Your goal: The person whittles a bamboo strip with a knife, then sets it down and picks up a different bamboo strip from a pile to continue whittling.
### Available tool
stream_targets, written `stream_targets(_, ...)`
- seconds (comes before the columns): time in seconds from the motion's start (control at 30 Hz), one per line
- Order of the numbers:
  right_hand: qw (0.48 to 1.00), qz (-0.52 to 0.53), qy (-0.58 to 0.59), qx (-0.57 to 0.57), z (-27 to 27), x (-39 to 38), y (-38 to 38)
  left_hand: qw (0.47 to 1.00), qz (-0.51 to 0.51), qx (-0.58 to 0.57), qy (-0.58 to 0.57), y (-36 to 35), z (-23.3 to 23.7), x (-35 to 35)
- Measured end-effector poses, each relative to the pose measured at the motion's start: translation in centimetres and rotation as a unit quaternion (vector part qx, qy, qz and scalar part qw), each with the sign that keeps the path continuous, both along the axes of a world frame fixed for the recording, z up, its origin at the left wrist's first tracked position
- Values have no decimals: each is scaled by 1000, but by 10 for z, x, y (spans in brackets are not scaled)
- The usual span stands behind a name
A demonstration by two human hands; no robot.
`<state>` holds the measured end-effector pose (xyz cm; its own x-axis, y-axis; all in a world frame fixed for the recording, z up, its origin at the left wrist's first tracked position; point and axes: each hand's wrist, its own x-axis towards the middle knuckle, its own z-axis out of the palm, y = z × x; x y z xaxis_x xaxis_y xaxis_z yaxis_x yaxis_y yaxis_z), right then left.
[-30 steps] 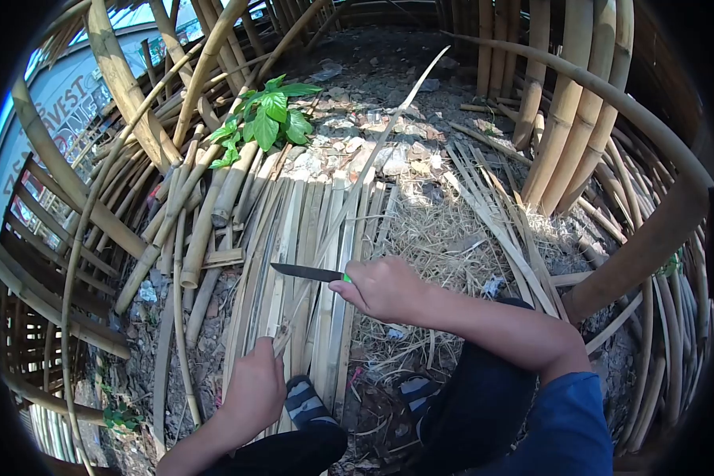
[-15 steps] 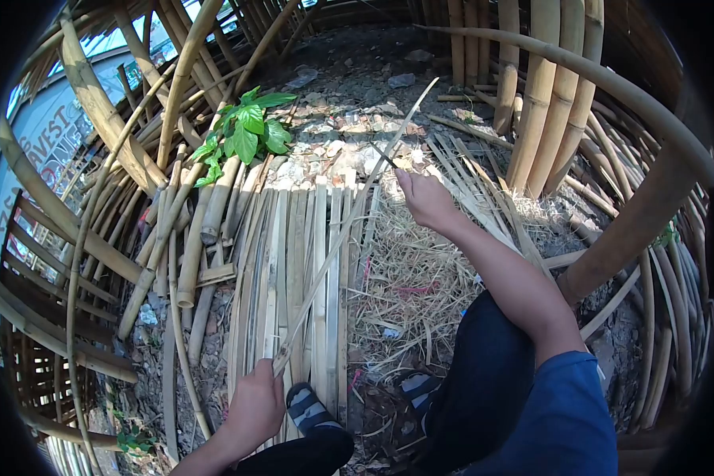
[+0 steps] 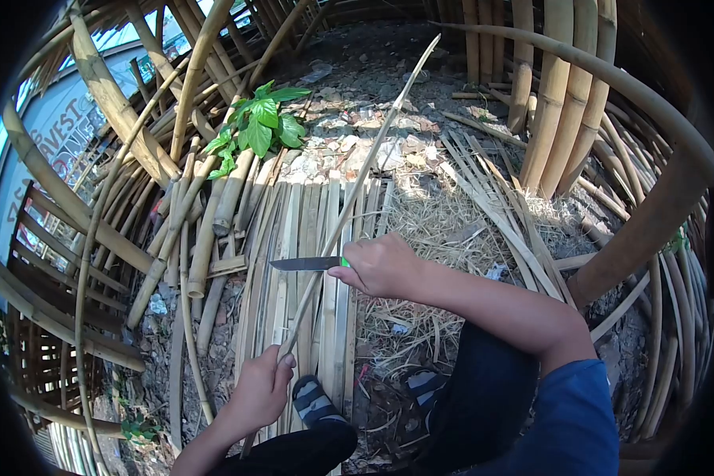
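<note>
My left hand is closed round the lower end of a long bamboo strip, which slants up and away to the right. In my right hand is a knife with a dark blade and a bit of green showing at the handle. Its blade points left and crosses the strip in this view, a short way above my left hand. Under both hands, a row of split bamboo slats lies on the ground.
Curly bamboo shavings cover the ground right of the slats. Thick bamboo poles stand at the right, near a curved pole. Cut bamboo lengths and a leafy green plant are at the left. My sandalled foot is close by.
My right hand has come back towards me and left with the knife, from far along the strip to nearer my left hand. The blade now points left. The strip's tip stands higher in view.
</note>
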<state>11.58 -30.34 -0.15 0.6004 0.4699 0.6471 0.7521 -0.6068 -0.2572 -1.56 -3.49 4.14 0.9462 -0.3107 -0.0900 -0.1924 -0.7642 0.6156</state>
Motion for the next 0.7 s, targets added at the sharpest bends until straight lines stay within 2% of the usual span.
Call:
stream_targets(0.1, 999, -30, -30, -19, 1, 13, -5, 999, -4, 8, -30, 0, 3, 1)
stream_targets(0.17, 994, -109, -7, 18, -7, 33, -17, 999, 0, 8, -40, 3, 5, -1)
stream_targets(0.2, 994, -110, -7, 18, -6, 45, -33, 999, 10, 6, -41, 6, 5, -3)
stream_targets(0.27, 977, -209, 27, 12, -3, 65, -67, 999, 18, 4, -42, 12, 5, -4)
stream_targets(0.3, 977, -211, 24, 9, -5, 66, -64, 999, 31, 10, -18, 12, 3, -3)
stream_targets(0.37, 973, -158, 137, 102, -12, 55, -47, 999, 41, 12, 8, 10, 0, 0)
stream_targets(0.43, 988, -87, 100, 76, -4, 22, -16, 999, 36, -29, -18, 9, 0, 3)
stream_targets(0.53, 990, -24, 122, 67, 5, -13, 14, 999, 19, -7, -37, 2, 8, 3)
stream_targets(0.63, 1000, -6, 1, -12, 5, -10, 13, 999, 38, -8, 10, -3, 18, 0)
stream_targets(0.7, 1000, -3, -16, -14, 5, -1, 10, 1000, 25, -10, -11, -1, 11, 0)
